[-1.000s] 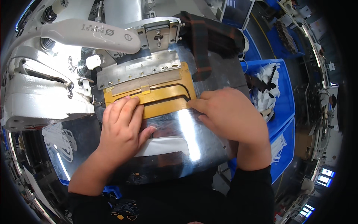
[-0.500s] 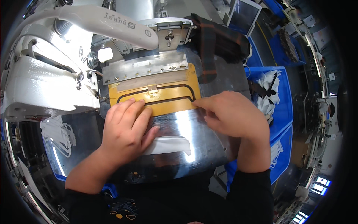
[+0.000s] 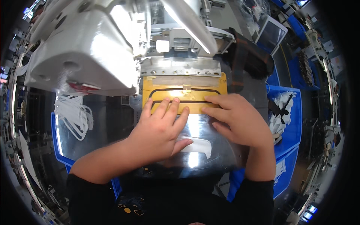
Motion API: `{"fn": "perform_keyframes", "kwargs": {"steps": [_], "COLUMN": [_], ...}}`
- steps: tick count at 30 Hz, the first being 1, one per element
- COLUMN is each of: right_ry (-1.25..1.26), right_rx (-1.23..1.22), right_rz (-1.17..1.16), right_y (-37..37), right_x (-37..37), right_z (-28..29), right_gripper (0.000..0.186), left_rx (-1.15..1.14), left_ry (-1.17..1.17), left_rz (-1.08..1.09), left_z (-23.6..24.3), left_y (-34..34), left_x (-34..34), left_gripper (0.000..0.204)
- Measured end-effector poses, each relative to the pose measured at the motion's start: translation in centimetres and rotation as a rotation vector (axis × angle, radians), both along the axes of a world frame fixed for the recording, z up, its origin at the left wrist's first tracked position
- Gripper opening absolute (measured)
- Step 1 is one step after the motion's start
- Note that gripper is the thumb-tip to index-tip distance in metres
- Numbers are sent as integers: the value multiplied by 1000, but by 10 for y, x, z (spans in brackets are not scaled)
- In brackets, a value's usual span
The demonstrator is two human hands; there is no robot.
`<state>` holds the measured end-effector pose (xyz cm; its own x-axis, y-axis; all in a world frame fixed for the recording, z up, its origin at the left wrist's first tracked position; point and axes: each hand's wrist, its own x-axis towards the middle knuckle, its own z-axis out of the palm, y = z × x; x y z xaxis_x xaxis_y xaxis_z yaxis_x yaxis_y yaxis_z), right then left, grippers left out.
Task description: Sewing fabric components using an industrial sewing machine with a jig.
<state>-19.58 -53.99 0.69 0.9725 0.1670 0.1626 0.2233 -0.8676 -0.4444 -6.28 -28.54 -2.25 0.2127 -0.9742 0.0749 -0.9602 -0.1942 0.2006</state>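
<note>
A yellow template (image 3: 221, 84) with a dark slot outline lies below a silver metal bar (image 3: 180, 71), beside a white sewing machine head (image 3: 86, 52). My left hand (image 3: 159, 131) rests with spread fingers, tips on the template's lower left, partly covering the slot. On the right, my right hand (image 3: 240, 120) has its index and middle fingertips stretched onto the template's lower right edge, thumb apart. A white fabric piece (image 3: 198, 146) lies on the polished plate (image 3: 210, 165) below, partly hidden by my left thumb.
Blue bins (image 3: 298, 116) with white and black scraps stand at right. White looped strips (image 3: 71, 112) lie at left near another blue bin (image 3: 56, 138). A dark plaid strap (image 3: 238, 63) and a screen (image 3: 272, 33) are at upper right.
The view has shifted, so machine and template appear further right. My left fingers have spread apart. My right hand has flattened, with a second fingertip now on the template.
</note>
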Motion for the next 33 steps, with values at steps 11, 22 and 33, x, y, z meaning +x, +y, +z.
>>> {"fn": "perform_keyframes", "kwargs": {"steps": [11,22,33], "right_ry": [100,139,140], "right_rx": [-178,-268,-275], "right_rz": [49,207,209], "right_y": [32,74,73], "right_x": [20,70,72], "right_z": [2,9,12], "right_gripper": [44,36,44], "left_rx": [-2,42,-6], "left_ry": [-20,-33,-45], "left_rz": [19,50,19], "left_z": [-1,-7,-2], "left_y": [15,65,65], "left_x": [8,38,44], "left_gripper": [89,97,96]}}
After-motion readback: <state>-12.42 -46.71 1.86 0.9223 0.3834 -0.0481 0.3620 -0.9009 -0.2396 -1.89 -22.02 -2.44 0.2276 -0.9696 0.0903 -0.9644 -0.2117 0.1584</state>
